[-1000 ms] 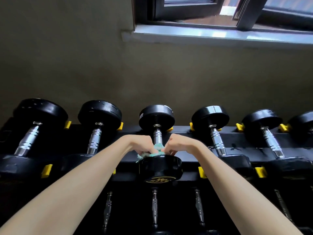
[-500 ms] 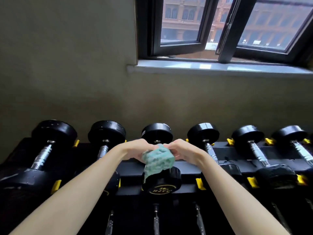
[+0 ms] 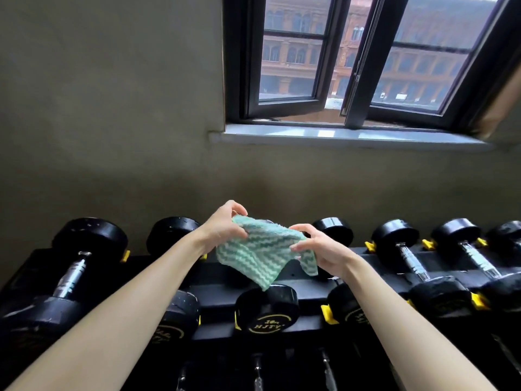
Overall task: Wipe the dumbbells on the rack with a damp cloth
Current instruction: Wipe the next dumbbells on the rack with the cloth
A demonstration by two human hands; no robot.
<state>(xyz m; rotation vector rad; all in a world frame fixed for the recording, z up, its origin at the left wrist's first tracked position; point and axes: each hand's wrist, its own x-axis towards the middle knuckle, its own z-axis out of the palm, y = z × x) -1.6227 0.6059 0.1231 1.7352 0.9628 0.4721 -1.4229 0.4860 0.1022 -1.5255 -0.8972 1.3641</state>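
Note:
A green and white zigzag cloth (image 3: 260, 255) hangs spread in the air above the rack (image 3: 307, 280). My left hand (image 3: 224, 225) pinches its upper left edge and my right hand (image 3: 320, 251) pinches its right edge. Below the cloth sits the middle dumbbell (image 3: 267, 307), black with a yellow label on its near head; its handle and far head are hidden behind the cloth. More black dumbbells with chrome handles line the top tier, such as the big one on the left (image 3: 70, 275) and one on the right (image 3: 417, 266).
A lower tier shows several chrome handles (image 3: 258, 371) under the top row. Yellow clips (image 3: 328, 314) mark the rack's saddles. Behind the rack stands a grey wall (image 3: 112, 122) with a sill (image 3: 352, 136) and an open dark-framed window (image 3: 349, 71).
Both hands lifted the cloth off the middle dumbbell's handle and raised it, then spread it open between them. The camera tilted upward, showing more window.

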